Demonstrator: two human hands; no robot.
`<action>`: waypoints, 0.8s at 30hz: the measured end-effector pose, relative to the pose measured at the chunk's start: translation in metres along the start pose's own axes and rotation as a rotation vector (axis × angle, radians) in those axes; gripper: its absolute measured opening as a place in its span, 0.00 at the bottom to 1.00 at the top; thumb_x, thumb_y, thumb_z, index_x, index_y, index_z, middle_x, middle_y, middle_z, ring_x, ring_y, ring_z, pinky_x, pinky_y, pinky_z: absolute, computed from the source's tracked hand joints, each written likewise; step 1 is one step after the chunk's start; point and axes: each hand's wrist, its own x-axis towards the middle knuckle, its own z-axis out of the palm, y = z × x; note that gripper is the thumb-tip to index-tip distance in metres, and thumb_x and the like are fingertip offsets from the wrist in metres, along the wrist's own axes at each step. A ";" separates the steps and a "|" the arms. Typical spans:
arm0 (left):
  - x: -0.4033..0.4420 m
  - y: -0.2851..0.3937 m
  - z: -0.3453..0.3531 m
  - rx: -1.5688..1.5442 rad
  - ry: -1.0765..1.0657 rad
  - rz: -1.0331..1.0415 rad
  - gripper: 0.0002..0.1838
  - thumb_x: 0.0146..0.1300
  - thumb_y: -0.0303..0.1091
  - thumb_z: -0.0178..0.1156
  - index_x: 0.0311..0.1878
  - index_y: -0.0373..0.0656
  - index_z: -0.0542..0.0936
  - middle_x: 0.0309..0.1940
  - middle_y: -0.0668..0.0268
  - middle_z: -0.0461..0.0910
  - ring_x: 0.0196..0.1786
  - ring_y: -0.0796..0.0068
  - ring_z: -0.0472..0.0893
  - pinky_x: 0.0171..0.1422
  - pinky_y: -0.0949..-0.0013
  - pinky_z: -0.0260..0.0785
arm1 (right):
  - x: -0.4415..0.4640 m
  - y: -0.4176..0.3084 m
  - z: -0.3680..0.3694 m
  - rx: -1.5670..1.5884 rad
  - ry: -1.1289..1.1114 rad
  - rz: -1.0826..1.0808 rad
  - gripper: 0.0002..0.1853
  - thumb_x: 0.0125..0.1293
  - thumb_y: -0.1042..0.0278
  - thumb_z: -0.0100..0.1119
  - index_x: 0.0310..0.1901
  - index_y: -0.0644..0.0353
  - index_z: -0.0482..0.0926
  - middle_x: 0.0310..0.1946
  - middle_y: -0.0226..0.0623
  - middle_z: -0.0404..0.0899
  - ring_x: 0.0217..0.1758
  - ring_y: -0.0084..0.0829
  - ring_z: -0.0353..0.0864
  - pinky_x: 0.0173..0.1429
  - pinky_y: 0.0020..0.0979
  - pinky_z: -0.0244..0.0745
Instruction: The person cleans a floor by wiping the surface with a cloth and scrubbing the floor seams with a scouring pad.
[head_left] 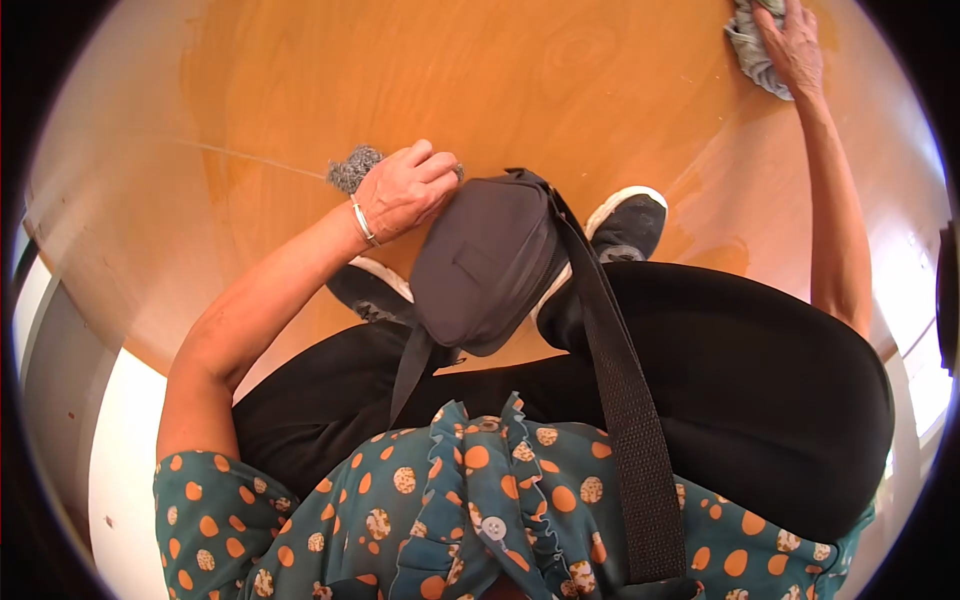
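My left hand (408,188), with a pale bracelet at the wrist, is closed round a grey steel wool scrubber (355,168); part of it sticks out beside the fingers. It is just above the wooden surface (480,80) or touching it; which one I cannot tell. Far out at the top right, my right hand (792,45) presses on a crumpled grey cloth (757,55) lying on that same surface. The fingertips of the right hand are partly cut off by the frame's top edge.
A black bag (485,260) hangs on its strap (625,430) right beside my left hand. Below it are my two dark shoes (630,225) and bent knees in black trousers (740,360). Darker wet-looking patches and a thin line mark the wood.
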 end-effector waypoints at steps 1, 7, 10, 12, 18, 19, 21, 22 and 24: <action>0.002 0.001 0.006 -0.044 -0.010 0.041 0.03 0.62 0.29 0.58 0.39 0.46 0.76 0.42 0.67 0.74 0.40 0.66 0.71 0.46 0.69 0.72 | -0.004 -0.001 0.004 -0.036 0.053 -0.030 0.35 0.66 0.46 0.50 0.68 0.62 0.59 0.53 0.62 0.64 0.45 0.59 0.76 0.41 0.51 0.81; 0.117 0.038 0.050 -0.097 0.048 0.275 0.02 0.61 0.30 0.57 0.36 0.48 0.77 0.40 0.68 0.74 0.40 0.69 0.73 0.46 0.69 0.73 | 0.013 0.094 0.064 -0.308 -0.359 0.172 0.28 0.64 0.62 0.56 0.67 0.52 0.69 0.56 0.51 0.73 0.51 0.55 0.78 0.57 0.43 0.76; 0.113 0.065 0.074 -0.112 0.059 0.331 0.01 0.59 0.30 0.58 0.34 0.50 0.77 0.39 0.69 0.74 0.40 0.69 0.73 0.44 0.69 0.73 | -0.003 0.033 0.026 -0.293 -0.438 0.175 0.28 0.64 0.62 0.57 0.67 0.53 0.70 0.56 0.52 0.72 0.51 0.55 0.78 0.57 0.44 0.76; 0.130 0.060 0.068 0.016 0.088 0.263 0.02 0.58 0.31 0.59 0.33 0.51 0.76 0.38 0.69 0.73 0.39 0.69 0.73 0.43 0.69 0.73 | -0.010 0.013 0.012 -0.290 -0.476 0.189 0.28 0.64 0.62 0.57 0.67 0.53 0.70 0.56 0.52 0.72 0.51 0.55 0.78 0.57 0.44 0.76; 0.177 0.030 0.046 0.165 0.138 0.099 0.02 0.58 0.32 0.59 0.33 0.52 0.76 0.38 0.68 0.72 0.39 0.68 0.71 0.41 0.68 0.72 | -0.006 -0.027 -0.018 -0.330 -0.639 0.310 0.28 0.63 0.62 0.58 0.66 0.53 0.69 0.55 0.54 0.73 0.51 0.56 0.79 0.55 0.44 0.77; 0.153 0.039 0.056 0.177 0.143 0.098 0.02 0.58 0.32 0.59 0.33 0.52 0.76 0.38 0.68 0.72 0.39 0.68 0.71 0.41 0.68 0.72 | -0.003 -0.007 -0.006 -0.328 -0.627 0.305 0.28 0.63 0.62 0.58 0.66 0.53 0.69 0.55 0.54 0.73 0.51 0.56 0.79 0.55 0.44 0.77; 0.106 0.059 0.069 0.016 0.048 0.263 0.04 0.58 0.30 0.59 0.35 0.50 0.74 0.39 0.67 0.71 0.40 0.69 0.72 0.43 0.70 0.71 | -0.013 0.031 0.026 0.205 -0.284 0.187 0.29 0.63 0.62 0.58 0.67 0.53 0.69 0.55 0.54 0.73 0.50 0.56 0.79 0.55 0.44 0.78; 0.104 0.062 0.068 -0.015 0.047 0.230 0.04 0.58 0.30 0.59 0.34 0.50 0.74 0.39 0.67 0.71 0.41 0.69 0.72 0.43 0.70 0.71 | -0.013 0.031 0.030 0.210 -0.279 0.195 0.29 0.63 0.62 0.58 0.67 0.53 0.69 0.55 0.54 0.73 0.50 0.56 0.79 0.55 0.44 0.78; 0.110 0.066 0.065 -0.068 0.037 0.198 0.04 0.58 0.30 0.59 0.34 0.50 0.74 0.39 0.68 0.71 0.41 0.69 0.72 0.43 0.70 0.71 | -0.023 0.029 0.034 -0.084 -0.386 0.116 0.29 0.63 0.62 0.58 0.67 0.53 0.69 0.55 0.54 0.73 0.50 0.56 0.79 0.55 0.44 0.78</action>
